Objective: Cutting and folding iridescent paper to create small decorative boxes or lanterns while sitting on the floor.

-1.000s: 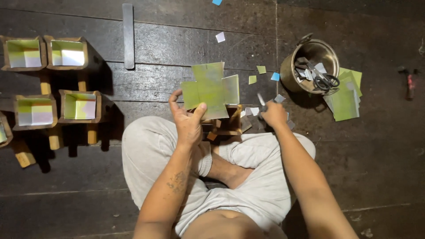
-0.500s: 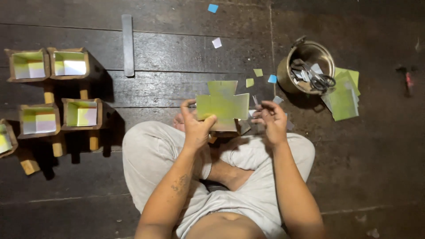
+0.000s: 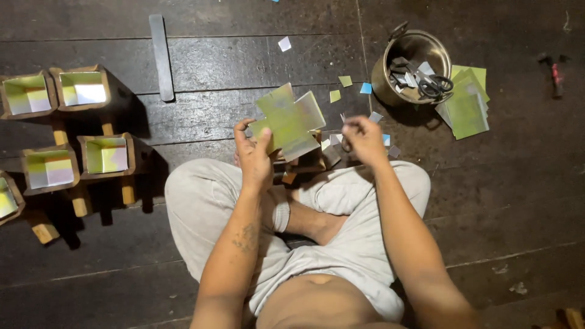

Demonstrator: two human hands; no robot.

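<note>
four open wooden boxes (image 3: 103, 153) on short legs stand in two rows at the left of the dark plank floor (image 3: 231, 55). a flat dark strip (image 3: 161, 56) lies above them. a metal pot (image 3: 412, 64) holds scissors (image 3: 429, 82); green sheets (image 3: 466, 103) lie beside it. what may be a hammer (image 3: 555, 72) lies far right.

Dark plank floor (image 3: 231, 61): paper-lined wooden boxes (image 3: 106, 153) at left, metal pot (image 3: 414, 64) and green sheets (image 3: 468, 106) upper right.
</note>
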